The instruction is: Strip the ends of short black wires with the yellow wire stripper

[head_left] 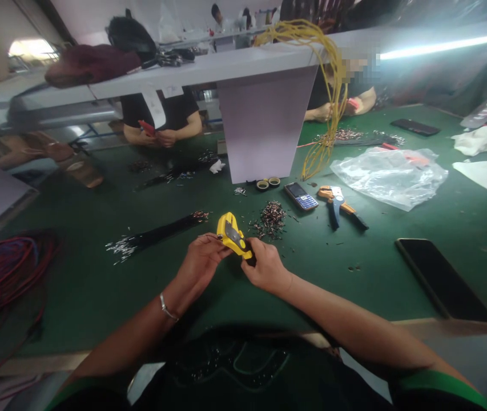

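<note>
A yellow and grey hand tool point(232, 233) is held above the green table point(312, 274), its head tilted up to the left. My right hand point(268, 266) is wrapped round its dark handles. Beside the tool's head, my left hand point(202, 261) has its fingers pinched together at the left side; what they hold is too small to name. Behind the tool lies a pile of small copper-coloured pieces point(272, 218). To the left rests a bundle of black wires point(166, 231) with pale tips at one end and copper-coloured tips at the other.
A keypad phone point(301, 196), orange and blue pliers point(341, 208) and a plastic bag point(391, 176) lie back right. A smartphone point(444, 279) is near the right front edge. Red and blue cables point(3, 279) sit left. Yellow cables point(333, 85) hang from a shelf; people work behind it.
</note>
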